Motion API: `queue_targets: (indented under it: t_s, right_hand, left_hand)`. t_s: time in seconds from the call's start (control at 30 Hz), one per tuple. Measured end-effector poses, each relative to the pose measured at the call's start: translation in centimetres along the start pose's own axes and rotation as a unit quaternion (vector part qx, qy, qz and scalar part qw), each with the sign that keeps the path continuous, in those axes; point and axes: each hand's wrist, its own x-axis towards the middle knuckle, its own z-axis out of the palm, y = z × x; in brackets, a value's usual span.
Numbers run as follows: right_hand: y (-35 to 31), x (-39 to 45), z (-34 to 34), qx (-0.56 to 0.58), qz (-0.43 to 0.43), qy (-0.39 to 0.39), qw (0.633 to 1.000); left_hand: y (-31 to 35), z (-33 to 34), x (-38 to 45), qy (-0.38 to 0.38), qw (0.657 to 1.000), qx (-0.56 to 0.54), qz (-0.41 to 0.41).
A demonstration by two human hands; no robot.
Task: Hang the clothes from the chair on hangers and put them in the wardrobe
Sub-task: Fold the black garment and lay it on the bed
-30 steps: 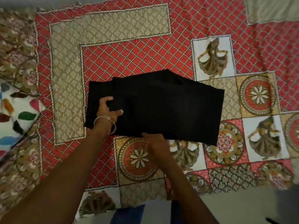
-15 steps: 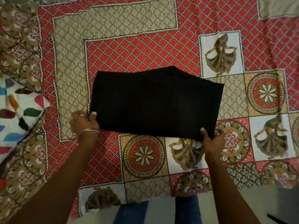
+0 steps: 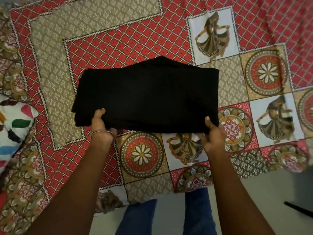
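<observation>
Bedspread [image 3: 118,53] bare beyond black garment [image 3: 149,99].

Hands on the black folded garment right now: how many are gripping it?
2. The left hand grips the near edge of the black folded garment towards its left end, thumb on top; the right hand grips the near right corner. Fingers beneath the cloth are hidden.

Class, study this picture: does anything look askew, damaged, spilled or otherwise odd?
Little stands out. The folded black garment lies slightly skewed on the red patterned bedspread, its layers fanning unevenly at the left edge. The left hand and right hand grip its near edge. No damage or spill shows.
</observation>
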Motion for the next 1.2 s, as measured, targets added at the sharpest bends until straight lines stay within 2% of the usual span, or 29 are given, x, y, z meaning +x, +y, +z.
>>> queue_targets:
  t_s: [0.1, 0.17, 0.33, 0.43, 0.5, 0.53, 0.6, 0.67, 0.7, 0.73, 0.77, 0.8, 0.87, 0.97, 1.0, 1.03, 1.07, 1.1, 1.13, 1.2]
  right_hand:
    - [-2.1, -0.7, -0.2, 0.056, -0.018, -0.028, 0.998]
    - [-3.4, -0.8, 0.0, 0.054, -0.05, -0.032, 0.997]
    - [-9.8, -0.1, -5.0, 0.107, -0.119, -0.021, 0.987]
    - [-16.7, 0.6, -11.8, 0.168, -0.148, 0.016, 0.974]
    - [-17.8, 1.3, -13.2, 0.185, -0.165, 0.022, 0.968]
    - [-20.8, 1.7, -16.8, 0.215, -0.194, 0.033, 0.956]
    - [-23.7, 2.4, -21.1, 0.243, -0.239, 0.027, 0.94]
    - [-23.5, 2.8, -22.6, 0.243, -0.249, -0.022, 0.937]
    - [-25.8, 3.8, -26.1, 0.238, -0.254, -0.026, 0.937]
    - [-25.7, 4.2, -26.8, 0.229, -0.243, -0.041, 0.942]
    - [-24.9, 4.7, -26.8, 0.206, -0.21, -0.025, 0.955]
    - [-25.9, 6.7, -29.8, 0.197, -0.177, 0.018, 0.964]
    - [-24.6, 8.1, -30.2, 0.142, -0.092, 0.064, 0.984]
    - [-22.5, 10.1, -31.8, 0.043, -0.005, 0.104, 0.994]
    - [-21.6, 11.1, -33.0, 0.034, 0.001, 0.124, 0.992]
    - [-21.5, 11.8, -33.2, 0.012, -0.008, 0.166, 0.986]
    - [-21.2, 12.8, -34.2, -0.029, -0.016, 0.225, 0.974]
    - [-21.6, 13.5, -34.5, -0.101, -0.033, 0.291, 0.951]
    - [-22.1, 13.8, -35.3, -0.168, -0.045, 0.346, 0.922]
    - [-23.8, 14.3, -36.0, -0.209, -0.103, 0.381, 0.895]
  left_hand:
    - [0.0, 2.3, -2.2, -0.047, 0.998, -0.034, 0.025]
    - [0.2, 3.8, -3.7, -0.07, 0.994, -0.07, 0.049]
    - [-3.5, 10.5, -8.5, -0.168, 0.979, -0.069, 0.092]
    - [-9.8, 17.1, -13.2, -0.228, 0.971, -0.034, 0.059]
    - [-10.9, 18.5, -13.5, -0.252, 0.965, -0.035, 0.056]
    - [-14.2, 21.5, -15.3, -0.264, 0.963, -0.024, 0.047]
    - [-17.9, 23.9, -17.5, -0.307, 0.95, -0.039, 0.033]
    - [-18.3, 23.9, -18.1, -0.316, 0.946, -0.046, 0.047]
    - [-21.9, 26.1, -19.2, -0.32, 0.946, -0.033, 0.033]
    - [-22.7, 26.1, -19.0, -0.314, 0.949, -0.021, 0.026]
    - [-22.4, 25.4, -18.4, -0.299, 0.954, 0.001, 0.013]
    - [-25.9, 27.2, -18.4, -0.276, 0.96, 0.053, -0.006]
    - [-27.0, 26.8, -16.3, -0.162, 0.975, 0.149, -0.021]
    - [-29.6, 25.8, -12.4, -0.061, 0.946, 0.317, -0.015]
    - [-31.1, 25.3, -11.5, -0.037, 0.923, 0.384, 0.014]
    - [-31.5, 24.8, -11.8, -0.011, 0.872, 0.482, 0.087]
    - [-32.7, 24.5, -11.5, 0.024, 0.776, 0.602, 0.184]
    - [-33.1, 24.5, -12.6, 0.054, 0.677, 0.673, 0.291]
    - [-34.4, 24.7, -13.4, 0.055, 0.603, 0.708, 0.363]
    - [-35.4, 25.6, -15.8, -0.03, 0.514, 0.723, 0.461]
